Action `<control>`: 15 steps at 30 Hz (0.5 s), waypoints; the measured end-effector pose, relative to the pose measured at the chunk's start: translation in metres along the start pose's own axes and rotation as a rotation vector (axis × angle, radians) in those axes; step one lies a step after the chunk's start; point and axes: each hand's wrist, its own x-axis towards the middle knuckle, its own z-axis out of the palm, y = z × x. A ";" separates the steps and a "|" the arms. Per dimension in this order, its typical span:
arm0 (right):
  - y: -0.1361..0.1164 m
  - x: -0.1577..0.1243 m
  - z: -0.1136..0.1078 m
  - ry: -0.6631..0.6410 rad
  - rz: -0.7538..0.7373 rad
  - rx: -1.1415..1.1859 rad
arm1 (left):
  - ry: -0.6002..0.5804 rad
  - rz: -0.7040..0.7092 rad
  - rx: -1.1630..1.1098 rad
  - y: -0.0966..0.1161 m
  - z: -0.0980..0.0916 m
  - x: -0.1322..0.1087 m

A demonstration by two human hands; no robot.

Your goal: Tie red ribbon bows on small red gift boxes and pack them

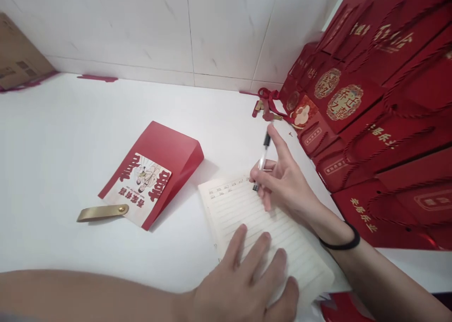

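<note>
A lined notebook (229,218) lies on the white table, with short rows of handwriting along its top lines. My left hand (250,279) rests on the lower part of the page, fingers spread. In my right hand (282,176) is a clear pen with a black cap end (262,162), held between thumb and fingers. The index finger is raised along its upper end. The pen's dark lower end is close to the page; whether it touches cannot be made out. Left of the notebook sits a red gift box (173,143) with a printed front and a gold strap (102,212).
Stacked red gift bags (374,115) with rope handles fill the right side. A red ribbon (268,96) and small strap pieces (266,112) lie near the tiled wall (226,30). At the far left stands a cardboard box (21,53).
</note>
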 end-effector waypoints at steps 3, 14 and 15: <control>-0.002 -0.001 0.000 -0.051 -0.031 0.042 | -0.045 0.003 0.058 0.004 0.003 -0.003; 0.018 -0.001 0.015 0.115 -0.079 0.027 | -0.143 -0.073 0.006 0.007 -0.002 -0.004; 0.020 0.000 0.016 0.116 -0.072 0.010 | -0.147 -0.073 0.007 0.007 -0.002 -0.005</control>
